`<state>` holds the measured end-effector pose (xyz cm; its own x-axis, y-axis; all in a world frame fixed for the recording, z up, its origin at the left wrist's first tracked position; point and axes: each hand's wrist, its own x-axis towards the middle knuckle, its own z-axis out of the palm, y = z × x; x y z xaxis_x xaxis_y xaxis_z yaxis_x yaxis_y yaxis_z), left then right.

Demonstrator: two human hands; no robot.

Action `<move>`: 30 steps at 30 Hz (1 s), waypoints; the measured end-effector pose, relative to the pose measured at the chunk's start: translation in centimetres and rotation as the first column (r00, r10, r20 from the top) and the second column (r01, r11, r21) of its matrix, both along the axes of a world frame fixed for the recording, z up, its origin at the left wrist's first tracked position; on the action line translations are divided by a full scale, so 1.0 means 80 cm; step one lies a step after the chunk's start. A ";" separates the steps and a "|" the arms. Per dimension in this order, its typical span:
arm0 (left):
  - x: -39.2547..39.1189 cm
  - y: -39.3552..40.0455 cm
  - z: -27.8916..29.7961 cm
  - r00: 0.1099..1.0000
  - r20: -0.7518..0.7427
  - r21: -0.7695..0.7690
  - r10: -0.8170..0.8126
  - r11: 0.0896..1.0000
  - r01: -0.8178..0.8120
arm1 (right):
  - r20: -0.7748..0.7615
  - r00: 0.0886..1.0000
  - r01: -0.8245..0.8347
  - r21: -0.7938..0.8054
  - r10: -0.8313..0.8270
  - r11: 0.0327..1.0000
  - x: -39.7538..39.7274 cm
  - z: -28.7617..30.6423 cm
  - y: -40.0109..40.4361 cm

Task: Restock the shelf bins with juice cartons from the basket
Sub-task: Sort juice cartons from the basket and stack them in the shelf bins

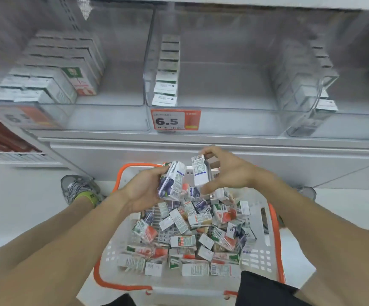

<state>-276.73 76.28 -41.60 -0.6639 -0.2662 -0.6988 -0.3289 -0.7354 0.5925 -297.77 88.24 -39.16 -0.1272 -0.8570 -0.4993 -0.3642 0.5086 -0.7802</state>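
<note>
Above basket (265,250), hands (144,188) gripping cartons (172,184)

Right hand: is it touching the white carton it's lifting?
Touching. The head view shows the right hand pinching the white carton, fingers on its top end and thumb beneath, above the basket.

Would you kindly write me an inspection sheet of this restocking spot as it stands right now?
Surface: pale shelf holding clear bins, above a light floor.
Job's things: left bin about half full of cartons; middle bin holds one row at its left wall; white basket with orange rim holds a loose heap of cartons.
Clutter: nothing seen.
Grippers: left hand holds a purple carton; right hand holds a white carton, both above the basket.
Cables: nothing seen.
Surroundings: price tag reading 6.5; shoe beside the basket.
</note>
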 end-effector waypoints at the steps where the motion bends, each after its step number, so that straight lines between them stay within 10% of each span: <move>1: -0.004 -0.002 0.022 0.999 -0.040 -0.010 -0.030 1.000 0.030 | -0.005 1.000 -0.019 -0.035 0.019 0.999 -0.003 0.025 -0.001; 12: -0.027 -0.019 0.111 0.967 -0.230 -0.211 0.113 0.964 -0.163 | 0.386 0.920 0.065 -0.324 0.069 0.944 -0.034 0.080 0.009; 22: -0.035 -0.030 0.123 0.955 -0.298 -0.204 0.011 0.976 -0.075 | 0.848 0.530 0.346 -0.182 -0.032 0.920 -0.037 0.084 -0.021; 30: -0.044 -0.005 0.120 0.963 -0.268 -0.172 0.016 0.983 -0.065 | 0.767 0.641 0.319 -0.251 -0.013 0.914 -0.016 0.082 -0.022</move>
<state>-280.27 75.88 -31.98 -0.8044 -0.4004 -0.4389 -0.1150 -0.6199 0.7762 -299.06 86.48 -32.57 -0.0070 -0.9842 -0.1771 0.4730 0.1527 -0.8677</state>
